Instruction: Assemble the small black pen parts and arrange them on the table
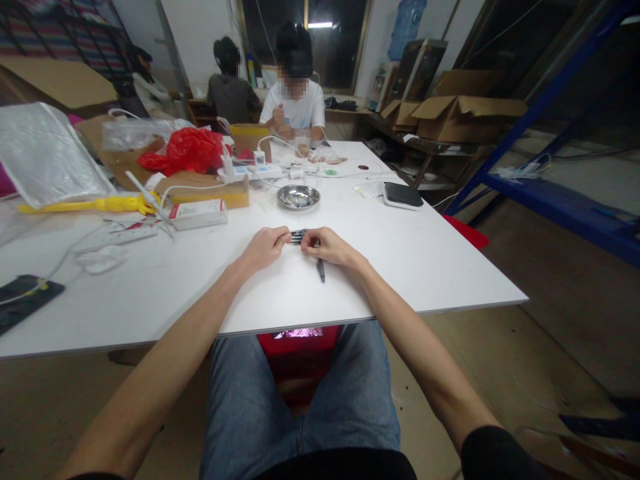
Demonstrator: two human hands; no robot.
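Note:
My left hand [270, 245] is closed around one end of a small bundle of thin dark pens [297, 237], which lie side by side just above the white table [425, 267]. At the bundle's other end, my right hand [320, 244] has its thumb and fingers pinched together. From under that hand a single dark pen [321, 271] sticks out, its tapered end pointing toward me. My right fingers hide the rest of it, and whether it touches the table I cannot tell. Beyond both hands stands a shiny round metal dish [299, 197] with something small in it.
A black-topped flat device [403, 195] lies at the right. On the left are a white box [199, 214], a power strip [250, 172] with cables, a red plastic bag [185, 152] and a phone [25, 297]. A person [295, 100] works across the table.

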